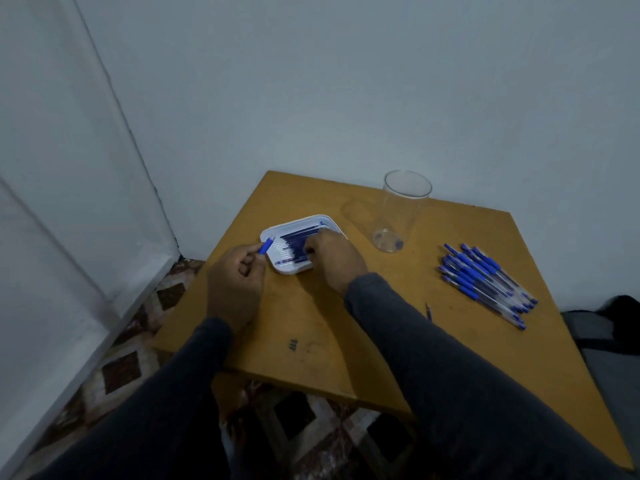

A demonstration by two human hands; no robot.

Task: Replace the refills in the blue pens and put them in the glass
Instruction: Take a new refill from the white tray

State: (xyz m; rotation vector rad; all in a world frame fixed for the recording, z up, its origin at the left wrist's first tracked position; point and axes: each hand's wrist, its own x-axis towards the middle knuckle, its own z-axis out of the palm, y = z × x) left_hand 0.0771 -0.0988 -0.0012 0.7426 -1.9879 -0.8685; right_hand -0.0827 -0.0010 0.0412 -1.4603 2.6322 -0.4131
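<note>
A white tray (325, 220) holding several dark blue refills (294, 244) sits near the table's far left. My left hand (235, 282) grips a blue pen (267, 246), whose blue end sticks out over the tray's left rim. My right hand (334, 261) reaches into the tray, fingers curled down on the refills; whether it pinches one is hidden. A clear tall glass (401, 213) stands behind the tray to the right, with a small blue bit at its bottom. A pile of blue pens (485, 282) lies at the right.
The small wooden table (363, 334) stands in a corner against white walls. A single dark refill (428, 310) lies beside my right sleeve. Patterned floor shows below the table's left and front edges. A dark bag sits at the far right.
</note>
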